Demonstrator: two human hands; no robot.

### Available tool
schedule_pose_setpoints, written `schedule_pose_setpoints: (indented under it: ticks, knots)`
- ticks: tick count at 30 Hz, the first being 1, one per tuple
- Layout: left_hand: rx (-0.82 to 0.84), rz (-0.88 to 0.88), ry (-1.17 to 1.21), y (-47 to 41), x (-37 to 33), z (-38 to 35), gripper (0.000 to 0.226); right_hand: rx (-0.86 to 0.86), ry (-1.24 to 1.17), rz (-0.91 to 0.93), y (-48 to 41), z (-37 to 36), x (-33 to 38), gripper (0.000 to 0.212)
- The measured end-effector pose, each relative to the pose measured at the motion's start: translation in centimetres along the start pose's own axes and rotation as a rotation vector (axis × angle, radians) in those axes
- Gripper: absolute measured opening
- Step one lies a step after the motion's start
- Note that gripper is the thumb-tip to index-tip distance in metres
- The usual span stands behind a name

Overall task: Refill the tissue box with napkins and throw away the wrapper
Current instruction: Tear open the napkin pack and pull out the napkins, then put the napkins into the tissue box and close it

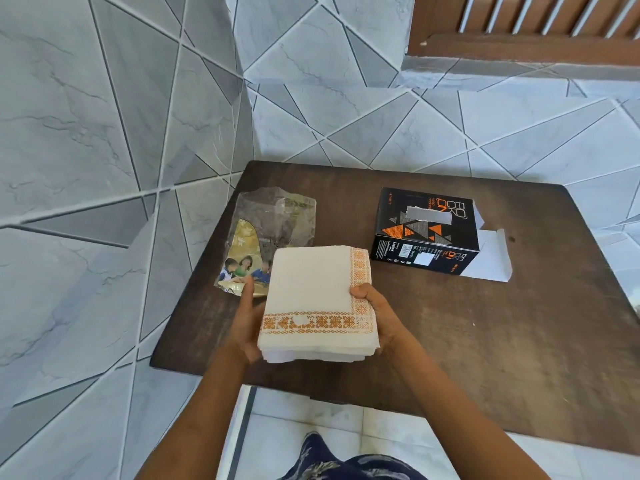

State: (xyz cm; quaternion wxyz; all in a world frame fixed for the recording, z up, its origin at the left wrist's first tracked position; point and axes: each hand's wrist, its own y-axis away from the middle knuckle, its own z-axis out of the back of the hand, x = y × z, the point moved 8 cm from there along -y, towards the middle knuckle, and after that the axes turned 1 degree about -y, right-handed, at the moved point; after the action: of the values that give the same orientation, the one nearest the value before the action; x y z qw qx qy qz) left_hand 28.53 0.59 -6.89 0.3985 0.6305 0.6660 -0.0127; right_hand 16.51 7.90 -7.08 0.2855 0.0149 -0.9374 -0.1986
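Observation:
A thick stack of white napkins (317, 299) with an orange patterned border is held above the dark wooden table (485, 334). My left hand (246, 323) supports its left side from beneath, and my right hand (374, 313) grips its right edge with the thumb on top. The clear plastic wrapper (266, 233), printed with a picture of people, lies flat and empty on the table's left, just beyond the stack. The black tissue box (426, 230) with orange triangles stands at the far right, its top slot showing and its white end flap (491, 261) folded open on the right.
The table stands in a corner of grey marbled tile walls (104, 133). A brown wooden window frame (519, 39) is at the upper right. White floor tiles (311, 417) show below the table's near edge.

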Motion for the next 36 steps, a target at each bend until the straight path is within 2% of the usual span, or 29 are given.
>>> schedule_pose_setpoints:
  ticks: [1, 2, 4, 6, 10, 16, 19, 22, 25, 27, 29, 30, 33, 36]
  knots:
    - [-0.114, 0.038, -0.025, -0.5, -0.5, 0.9, 0.073, -0.092, 0.087, -0.01, -0.2, 1.4, 0.0, 0.053]
    - [-0.202, -0.009, -0.119, -1.1, -1.6, 1.9, 0.068, -0.184, 0.177, -0.006, -0.2, 2.2, 0.3, 0.048]
    - [-0.25, -0.022, -0.26, -1.2, -2.2, 2.4, 0.049, -0.313, 0.313, -0.004, -0.4, 3.7, 0.6, 0.05]
    - [-0.367, 0.002, -0.405, -1.2, -2.3, 3.5, 0.033, -0.417, 0.417, 0.008, -0.5, 4.2, 0.6, 0.054]
    - [-0.514, 0.038, -0.533, -1.3, -2.1, 5.2, 0.043, -0.559, 0.583, 0.009, -0.1, 4.9, -0.9, 0.028]
    - [-0.588, 0.015, -0.615, -1.2, -1.3, 6.3, 0.049, -0.708, 0.755, 0.056, 0.7, 6.0, -1.8, 0.034]
    - [-0.654, -0.028, -0.866, -1.3, -2.4, 6.1, 0.044, -0.757, 0.899, 0.07, 0.9, 5.9, -1.3, 0.035]
    - [-0.655, 0.007, -1.136, -1.4, -4.3, 6.1, 0.032, -0.811, 1.007, 0.081, 1.6, 6.1, 0.1, 0.044]
    - [-0.682, 0.002, -1.397, -1.4, -6.7, 3.9, 0.033, -0.904, 0.937, 0.188, 3.8, 6.9, 2.8, 0.039]
    - [-0.76, -0.14, -1.536, -2.1, -8.6, 0.3, 0.043, -0.953, 0.84, 0.276, 5.7, 8.1, 5.3, 0.033]
    - [-0.744, -0.239, -1.453, -2.6, -9.3, -2.5, 0.043, -0.996, 0.771, 0.325, 6.5, 9.1, 6.8, 0.028]
    - [-0.657, -0.298, -1.392, -5.3, -8.6, -6.0, 0.041, -1.049, 0.73, 0.381, 9.1, 10.6, 9.2, 0.026]
    - [-0.54, -0.323, -1.271, -8.5, -7.4, -9.2, 0.036, -1.057, 0.693, 0.425, 10.6, 11.4, 11.2, 0.019]
    - [-0.5, -0.356, -1.228, -12.7, -6.1, -13.3, 0.035, -1.095, 0.654, 0.516, 13.7, 13.6, 15.0, 0.02]
